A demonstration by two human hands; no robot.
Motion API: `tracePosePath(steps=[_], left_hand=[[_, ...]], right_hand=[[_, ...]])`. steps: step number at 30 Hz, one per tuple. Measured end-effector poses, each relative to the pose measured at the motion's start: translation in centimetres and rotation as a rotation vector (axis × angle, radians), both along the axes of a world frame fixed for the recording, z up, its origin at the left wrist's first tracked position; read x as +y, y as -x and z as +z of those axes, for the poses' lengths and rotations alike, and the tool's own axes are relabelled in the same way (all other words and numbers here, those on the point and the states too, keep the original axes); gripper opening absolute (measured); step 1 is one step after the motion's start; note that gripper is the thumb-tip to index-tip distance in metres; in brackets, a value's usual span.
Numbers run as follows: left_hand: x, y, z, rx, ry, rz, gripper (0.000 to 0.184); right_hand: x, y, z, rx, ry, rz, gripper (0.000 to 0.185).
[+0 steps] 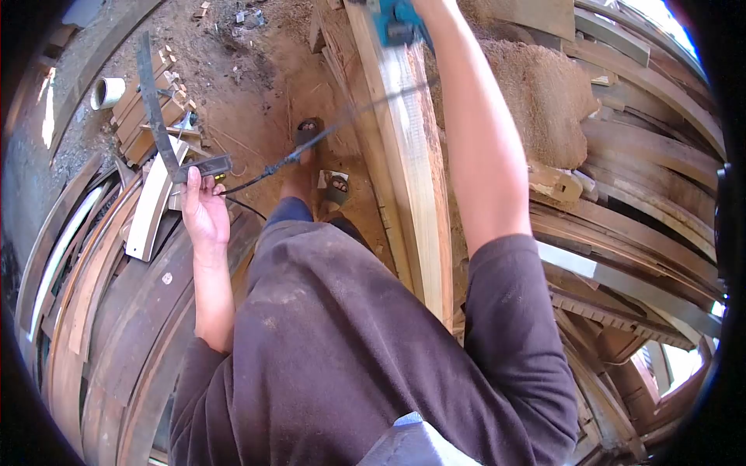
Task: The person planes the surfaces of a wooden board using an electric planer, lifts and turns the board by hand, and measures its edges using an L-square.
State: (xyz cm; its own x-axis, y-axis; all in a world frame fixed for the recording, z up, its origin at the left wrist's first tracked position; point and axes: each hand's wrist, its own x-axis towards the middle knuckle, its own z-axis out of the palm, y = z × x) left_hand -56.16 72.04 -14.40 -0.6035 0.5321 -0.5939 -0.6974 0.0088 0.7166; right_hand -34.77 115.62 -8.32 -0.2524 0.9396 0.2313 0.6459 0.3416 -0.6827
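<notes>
My left hand [205, 213] is closed on the corner of a square [155, 116], a long metal blade with a short dark handle [211, 165]. A black cord [311, 144] runs past its fingertips and stretches across to the right. At the top edge my right hand [437, 8], partly cut off, is on a teal power tool [398, 22]. That tool rests on the far end of a long pale timber beam [416, 179], whose upper face looks planed. The right hand's fingers are mostly out of frame.
Small wood blocks [138, 124] and a white cup [108, 92] are at the upper left. Boards [148, 334] lie at the left. A sawdust heap [536, 97] and stacked planks [645, 171] stand at the right. My sandalled feet [336, 186] are left of the beam.
</notes>
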Motion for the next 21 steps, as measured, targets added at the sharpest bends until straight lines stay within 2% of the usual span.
tracePosePath(steps=[1, 2, 3, 4, 5, 6, 7, 10, 11, 14, 16, 21], left_hand=[[-0.6, -0.2, 0.3, 0.024, -0.017, -0.011, 0.014], [-1.9, -0.1, -0.3, 0.023, -0.059, -0.034, 0.013], [-2.6, -0.7, 0.0, 0.019, -0.069, -0.027, 0.013], [-3.2, -1.5, 0.3, 0.003, -0.030, -0.012, 0.012], [-3.8, -2.1, 0.3, -0.013, 0.011, 0.006, 0.011], [-4.8, -2.7, -0.4, -0.047, -0.034, -0.025, 0.009], [-5.4, -3.6, -1.0, -0.047, -0.039, -0.007, 0.009], [-6.2, -6.2, -2.2, -0.137, -0.040, -0.030, 0.006], [-6.0, -6.9, -2.5, -0.162, -0.048, -0.040, 0.006], [-5.1, -8.0, -3.4, -0.170, -0.057, -0.112, 0.009], [-3.2, -7.6, -3.8, -0.158, -0.005, -0.119, 0.010], [2.1, -4.2, -4.4, -0.140, 0.021, -0.110, 0.009]], right_hand=[[-3.4, -1.6, 0.9, 0.131, -0.038, 0.082, 0.025], [-7.5, -3.3, 2.4, 0.059, 0.107, -0.048, 0.020], [-10.9, -6.1, 2.2, -0.138, 0.283, -0.109, 0.033], [-15.0, -8.5, 2.5, -0.061, 0.252, -0.094, 0.035], [-19.2, -11.3, 2.2, -0.111, 0.203, -0.104, 0.038], [-23.6, -14.3, 1.8, -0.046, 0.194, -0.124, 0.041], [-27.5, -15.8, 3.6, -0.018, 0.321, -0.183, 0.046], [-36.6, -20.8, 4.3, -0.091, 0.322, -0.246, 0.054], [-37.9, -21.2, 4.7, -0.047, 0.420, -0.305, 0.054], [-37.5, -21.0, 4.7, -0.025, 0.481, -0.366, 0.055], [-33.6, -19.0, 4.1, -0.033, 0.354, -0.283, 0.056], [-22.2, -11.8, 3.9, -0.040, 0.357, -0.260, 0.055]])
